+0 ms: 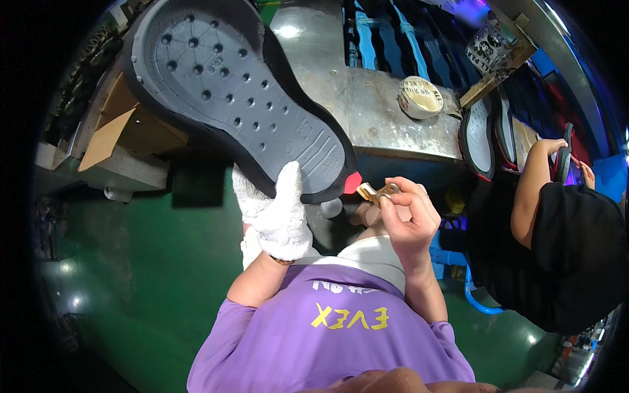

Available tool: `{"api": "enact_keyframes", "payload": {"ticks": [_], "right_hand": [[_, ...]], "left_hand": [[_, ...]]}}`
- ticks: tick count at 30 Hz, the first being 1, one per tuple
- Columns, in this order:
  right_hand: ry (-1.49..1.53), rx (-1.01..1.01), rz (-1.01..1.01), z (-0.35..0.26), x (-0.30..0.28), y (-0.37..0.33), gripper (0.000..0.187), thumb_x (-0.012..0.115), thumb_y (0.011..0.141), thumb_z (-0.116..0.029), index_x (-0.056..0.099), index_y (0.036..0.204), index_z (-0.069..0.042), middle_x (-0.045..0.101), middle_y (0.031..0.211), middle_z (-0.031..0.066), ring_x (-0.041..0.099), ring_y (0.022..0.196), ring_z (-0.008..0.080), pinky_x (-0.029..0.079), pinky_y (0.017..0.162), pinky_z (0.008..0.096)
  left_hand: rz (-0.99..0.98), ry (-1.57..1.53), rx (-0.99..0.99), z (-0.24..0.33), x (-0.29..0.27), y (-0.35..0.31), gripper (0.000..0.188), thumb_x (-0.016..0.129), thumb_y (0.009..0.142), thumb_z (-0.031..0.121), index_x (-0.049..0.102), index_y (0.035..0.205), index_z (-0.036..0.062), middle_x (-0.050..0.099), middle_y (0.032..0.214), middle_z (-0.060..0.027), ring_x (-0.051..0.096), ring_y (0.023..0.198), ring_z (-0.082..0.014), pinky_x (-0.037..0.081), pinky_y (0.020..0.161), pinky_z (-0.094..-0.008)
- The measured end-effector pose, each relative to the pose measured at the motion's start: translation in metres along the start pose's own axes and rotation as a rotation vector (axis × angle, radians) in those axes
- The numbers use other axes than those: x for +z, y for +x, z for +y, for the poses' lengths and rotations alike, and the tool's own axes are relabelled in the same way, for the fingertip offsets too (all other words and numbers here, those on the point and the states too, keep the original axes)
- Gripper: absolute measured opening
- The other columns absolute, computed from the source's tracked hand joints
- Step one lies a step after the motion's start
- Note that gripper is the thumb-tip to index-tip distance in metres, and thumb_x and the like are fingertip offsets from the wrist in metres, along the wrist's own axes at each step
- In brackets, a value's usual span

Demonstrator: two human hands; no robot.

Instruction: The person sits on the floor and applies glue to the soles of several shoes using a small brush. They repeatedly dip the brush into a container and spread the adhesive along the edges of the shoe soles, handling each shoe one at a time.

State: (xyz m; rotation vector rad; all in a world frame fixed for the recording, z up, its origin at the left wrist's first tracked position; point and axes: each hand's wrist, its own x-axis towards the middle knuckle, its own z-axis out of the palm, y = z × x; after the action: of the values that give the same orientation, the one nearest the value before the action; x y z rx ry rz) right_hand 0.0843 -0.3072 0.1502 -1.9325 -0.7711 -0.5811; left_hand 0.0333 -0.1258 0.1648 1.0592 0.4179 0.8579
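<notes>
A large dark grey shoe sole (246, 98) with rows of small round pits and a black rim hangs tilted in front of me, heel end nearest. My left hand (285, 219), in a white knit glove, grips its edge near the heel, thumb on the inner face and the other fingers hidden beneath. At the heel tip a red patch (353, 183) sticks out. My bare right hand (413, 213) pinches a small brass-coloured metal tool (375, 193) between thumb and fingers. Its pale tip points at the red patch, close beside it; whether they touch, I cannot tell.
A metal bench (380, 118) runs ahead, bearing a round tub (420, 97). More soles (477, 141) stand at its right. A co-worker in black (550, 249) works at the right, hand on a sole. An open cardboard box (111, 141) sits at the left.
</notes>
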Motion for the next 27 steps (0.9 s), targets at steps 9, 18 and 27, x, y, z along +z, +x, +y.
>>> {"api": "enact_keyframes", "payload": {"ticks": [9,18,27], "right_hand": [[-0.215,-0.102,-0.126,-0.01,0.011,0.002,0.016,0.079,0.073,0.002,0.064,0.08,0.0,0.071,0.095,0.0161,0.066,0.078,0.0275,0.052,0.069,0.0354],[-0.443,-0.213,-0.178,-0.011,0.005,0.007,0.014,0.077,0.075,0.0,0.063,0.078,0.0,0.072,0.094,0.0162,0.068,0.08,0.0295,0.053,0.071,0.0364],[-0.342,-0.043,-0.069,0.003,0.009,-0.003,0.014,0.078,0.074,-0.001,0.065,0.077,0.001,0.069,0.098,0.015,0.064,0.079,0.0279,0.05,0.07,0.0371]], "left_hand": [[-0.151,0.485,0.199,-0.01,-0.023,-0.008,0.063,0.071,0.089,-0.004,0.039,0.143,0.0003,0.061,0.125,-0.0136,0.063,0.11,-0.0199,0.053,0.094,-0.0323],[-0.061,0.512,0.016,-0.023,-0.024,-0.017,0.06,0.073,0.09,0.0,0.041,0.14,0.009,0.063,0.117,-0.0109,0.067,0.083,-0.0172,0.052,0.049,-0.0276],[-0.094,0.435,-0.03,-0.021,-0.021,-0.013,0.06,0.073,0.091,0.002,0.04,0.14,0.0121,0.064,0.114,-0.0103,0.067,0.081,-0.0184,0.053,0.047,-0.0286]]}}
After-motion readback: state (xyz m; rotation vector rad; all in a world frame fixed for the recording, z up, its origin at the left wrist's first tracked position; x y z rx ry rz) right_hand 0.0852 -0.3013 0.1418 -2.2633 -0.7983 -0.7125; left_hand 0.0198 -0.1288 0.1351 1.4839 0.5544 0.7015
